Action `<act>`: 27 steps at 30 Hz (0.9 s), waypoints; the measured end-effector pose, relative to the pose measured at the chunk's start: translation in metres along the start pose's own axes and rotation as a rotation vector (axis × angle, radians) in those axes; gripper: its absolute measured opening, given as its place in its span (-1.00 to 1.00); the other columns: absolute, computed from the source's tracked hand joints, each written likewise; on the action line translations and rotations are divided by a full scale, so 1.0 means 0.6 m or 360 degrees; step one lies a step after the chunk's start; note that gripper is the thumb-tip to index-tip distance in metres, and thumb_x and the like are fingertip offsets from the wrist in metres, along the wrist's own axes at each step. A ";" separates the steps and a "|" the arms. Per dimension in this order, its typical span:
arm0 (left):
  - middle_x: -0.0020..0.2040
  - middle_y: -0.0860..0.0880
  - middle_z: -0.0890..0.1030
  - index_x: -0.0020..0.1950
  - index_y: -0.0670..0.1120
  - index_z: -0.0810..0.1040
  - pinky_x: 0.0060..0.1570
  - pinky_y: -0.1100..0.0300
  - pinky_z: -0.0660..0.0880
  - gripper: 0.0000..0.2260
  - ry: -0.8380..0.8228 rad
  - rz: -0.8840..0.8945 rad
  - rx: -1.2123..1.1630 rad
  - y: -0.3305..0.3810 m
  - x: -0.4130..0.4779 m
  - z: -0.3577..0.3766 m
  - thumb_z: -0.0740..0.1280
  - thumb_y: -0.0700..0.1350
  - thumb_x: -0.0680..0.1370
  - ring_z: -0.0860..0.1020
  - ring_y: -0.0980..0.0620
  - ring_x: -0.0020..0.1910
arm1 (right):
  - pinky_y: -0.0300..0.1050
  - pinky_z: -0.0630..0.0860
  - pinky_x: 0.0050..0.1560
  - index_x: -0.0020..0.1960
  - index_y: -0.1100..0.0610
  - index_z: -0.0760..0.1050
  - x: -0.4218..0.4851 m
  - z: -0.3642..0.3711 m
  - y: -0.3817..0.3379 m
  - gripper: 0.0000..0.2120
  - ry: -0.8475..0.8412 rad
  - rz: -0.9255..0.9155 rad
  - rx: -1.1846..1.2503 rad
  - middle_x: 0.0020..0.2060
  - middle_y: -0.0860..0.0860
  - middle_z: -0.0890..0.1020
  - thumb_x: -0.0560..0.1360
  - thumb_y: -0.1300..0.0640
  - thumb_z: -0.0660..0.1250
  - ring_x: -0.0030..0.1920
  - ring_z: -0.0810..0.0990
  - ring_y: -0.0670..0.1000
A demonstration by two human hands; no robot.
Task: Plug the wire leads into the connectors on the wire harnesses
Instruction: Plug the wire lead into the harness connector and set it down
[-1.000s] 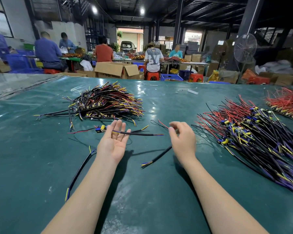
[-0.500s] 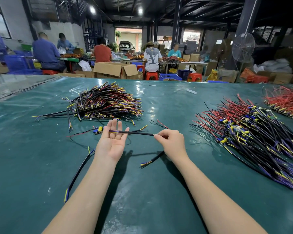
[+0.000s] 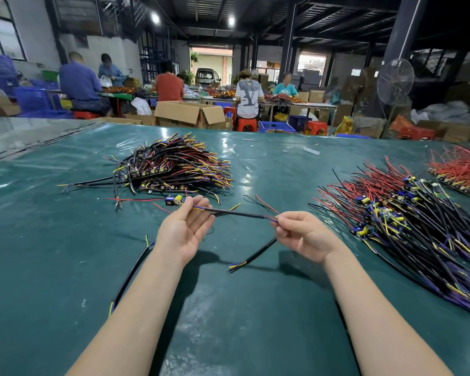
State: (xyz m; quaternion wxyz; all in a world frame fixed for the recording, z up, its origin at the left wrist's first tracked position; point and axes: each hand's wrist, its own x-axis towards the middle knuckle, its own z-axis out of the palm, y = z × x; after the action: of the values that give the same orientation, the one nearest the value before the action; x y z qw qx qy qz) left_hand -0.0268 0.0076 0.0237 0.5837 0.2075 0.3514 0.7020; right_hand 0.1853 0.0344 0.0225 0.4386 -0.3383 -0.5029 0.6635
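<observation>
Black cable [image 3: 239,213] held mid-frame over green tabletop [image 3: 52,267]: L hand [image 3: 183,232] grip pinching end nr blue connector [image 3: 173,200], R hand [image 3: 304,234] grip pinching opp. end.

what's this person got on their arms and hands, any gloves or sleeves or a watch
Nothing is worn that the head view shows. The left forearm and right forearm are bare down to the bottom edge of the picture, with no sleeve cuff in sight. The left hand and right hand have no gloves, and no watch, wristband, ring or finger tape is visible.
</observation>
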 end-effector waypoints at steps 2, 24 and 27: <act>-0.45 0.03 0.64 -0.16 -0.14 0.50 -0.26 0.17 0.54 -0.76 0.0032 -0.0012 -0.0077 0.001 -0.001 0.000 0.13 -0.12 0.63 0.62 0.16 -0.44 | -0.37 0.31 -0.47 -0.50 0.14 0.55 0.001 -0.014 -0.008 -0.60 0.0209 0.0014 -0.0156 -0.56 -0.08 0.49 0.50 0.24 0.22 -0.54 0.39 -0.17; -0.32 0.05 0.67 -0.09 -0.15 0.52 -0.36 0.37 0.54 -0.76 -0.0570 -0.0074 0.0237 -0.051 -0.035 0.048 0.09 -0.30 0.60 0.62 0.22 -0.35 | -0.10 0.47 -0.07 -0.10 0.12 0.63 0.017 0.162 -0.035 -0.81 0.0386 -0.0593 -0.1907 -0.12 0.04 0.65 0.43 0.01 0.35 -0.04 0.56 0.07; -0.28 0.02 0.68 -0.08 -0.18 0.52 -0.31 0.31 0.57 -0.79 -0.0698 -0.0086 0.0310 -0.051 -0.039 0.047 0.10 -0.29 0.60 0.64 0.17 -0.29 | -0.08 0.46 -0.10 -0.14 0.18 0.61 0.017 0.156 -0.038 -0.78 0.0398 -0.0601 -0.1951 -0.17 0.09 0.64 0.45 0.01 0.33 -0.09 0.55 0.10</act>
State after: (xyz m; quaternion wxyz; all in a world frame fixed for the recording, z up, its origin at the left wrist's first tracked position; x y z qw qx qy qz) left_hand 0.0193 -0.0056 0.0227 0.6419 0.4008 0.2876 0.5870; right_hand 0.1035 0.0114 0.0693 0.3305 -0.5075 -0.7861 0.1237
